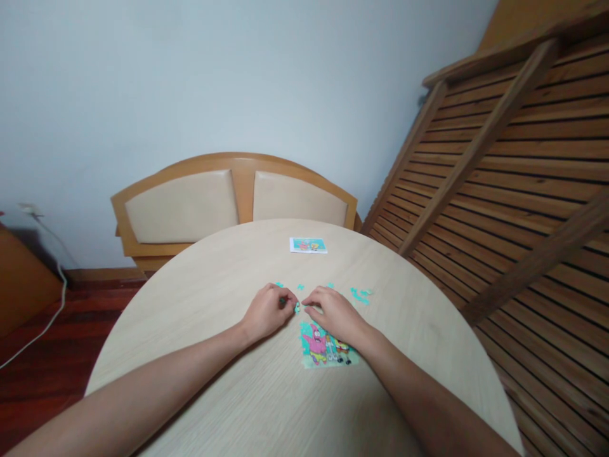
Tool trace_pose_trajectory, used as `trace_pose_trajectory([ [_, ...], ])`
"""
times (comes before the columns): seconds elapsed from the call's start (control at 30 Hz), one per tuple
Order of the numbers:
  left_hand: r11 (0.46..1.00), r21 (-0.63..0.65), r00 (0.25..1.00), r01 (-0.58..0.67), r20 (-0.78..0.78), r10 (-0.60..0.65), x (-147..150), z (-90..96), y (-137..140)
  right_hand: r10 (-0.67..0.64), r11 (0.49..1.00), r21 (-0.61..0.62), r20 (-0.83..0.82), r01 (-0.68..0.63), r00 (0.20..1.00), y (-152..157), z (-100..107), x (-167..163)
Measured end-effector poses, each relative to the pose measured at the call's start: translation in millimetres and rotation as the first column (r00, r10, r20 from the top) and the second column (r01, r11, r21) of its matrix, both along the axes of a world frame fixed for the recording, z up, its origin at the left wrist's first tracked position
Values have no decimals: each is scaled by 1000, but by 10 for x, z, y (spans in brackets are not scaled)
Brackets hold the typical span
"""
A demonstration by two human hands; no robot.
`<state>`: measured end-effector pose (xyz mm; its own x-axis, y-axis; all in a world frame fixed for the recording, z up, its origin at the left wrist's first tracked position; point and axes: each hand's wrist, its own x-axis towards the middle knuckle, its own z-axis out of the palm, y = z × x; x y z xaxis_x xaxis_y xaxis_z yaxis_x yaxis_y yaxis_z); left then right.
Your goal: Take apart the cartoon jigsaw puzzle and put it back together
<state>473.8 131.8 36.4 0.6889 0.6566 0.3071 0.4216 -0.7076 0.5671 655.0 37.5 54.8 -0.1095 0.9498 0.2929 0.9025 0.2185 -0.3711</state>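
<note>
My left hand (272, 311) is closed, its thumb and fingertips pinching a small teal jigsaw piece (297, 308) above the table. Facing it, my right hand (333, 312) has its thumb and index finger brought close together in a pinch beside that piece; whatever lies between them is too small to make out. Below the right hand lies a partly assembled jigsaw puzzle (316, 349), teal with a pink starfish figure and yellow cartoon figures. My right hand and wrist cover its upper right part. Loose teal pieces (360, 296) lie beyond my right hand, with several more scattered behind my fingers.
A small picture card (308, 245) with the cartoon figures lies toward the far side of the round wooden table (214, 273). Behind the table stands a padded wooden headboard (242, 190). A slatted wooden frame (499, 165) leans at the right. A white cable (59, 304) hangs at the left.
</note>
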Motion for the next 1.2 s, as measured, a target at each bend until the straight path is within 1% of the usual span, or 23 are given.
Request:
trace_pose_trajectory([
  [0.07,1000,3,1000,-1,-2,1,-4,-5,2,42,999,-10,-66,-43,997,12,-18,21],
  [0.1,1000,5,1000,-3,-2,4,-5,-10,4,28,999,-13,-96,-29,995,16,-27,30],
  [0.17,1000,11,1000,-7,2,7,-8,-24,12,-51,999,-21,-126,49,991,18,-42,37],
  [0.23,1000,14,1000,-7,7,7,-9,-36,19,-140,990,-21,-107,138,984,11,-54,27],
  [0.3,1000,12,1000,-6,8,6,-8,-43,23,-184,983,-20,-74,183,980,5,-63,9],
  [0.4,1000,2,1000,-7,8,7,-6,-43,20,-186,983,-28,-72,184,980,10,-80,-9],
  [0.53,1000,-11,1000,-2,5,2,-2,-42,14,-198,978,-81,-93,190,976,38,-106,14],
  [0.6,1000,-19,1000,1,2,-1,0,-43,13,-186,979,-106,-102,175,977,45,-106,36],
  [0.73,999,-25,1000,24,16,-24,2,-44,13,-111,989,-116,-177,92,978,30,-63,57],
  [0.83,999,-21,999,36,26,-35,3,-40,11,-54,993,-111,-233,29,971,19,-30,41],
  [0.93,999,-18,999,35,23,-35,2,-33,7,-8,997,-79,-301,-17,954,29,-40,25],
  [1.03,999,-11,999,46,16,-46,-1,-27,3,-4,998,-63,-364,-20,932,55,-81,28],
  [1.2,995,-24,995,99,27,-99,3,-18,-15,-11,993,-110,-433,-41,902,70,-102,40],
])
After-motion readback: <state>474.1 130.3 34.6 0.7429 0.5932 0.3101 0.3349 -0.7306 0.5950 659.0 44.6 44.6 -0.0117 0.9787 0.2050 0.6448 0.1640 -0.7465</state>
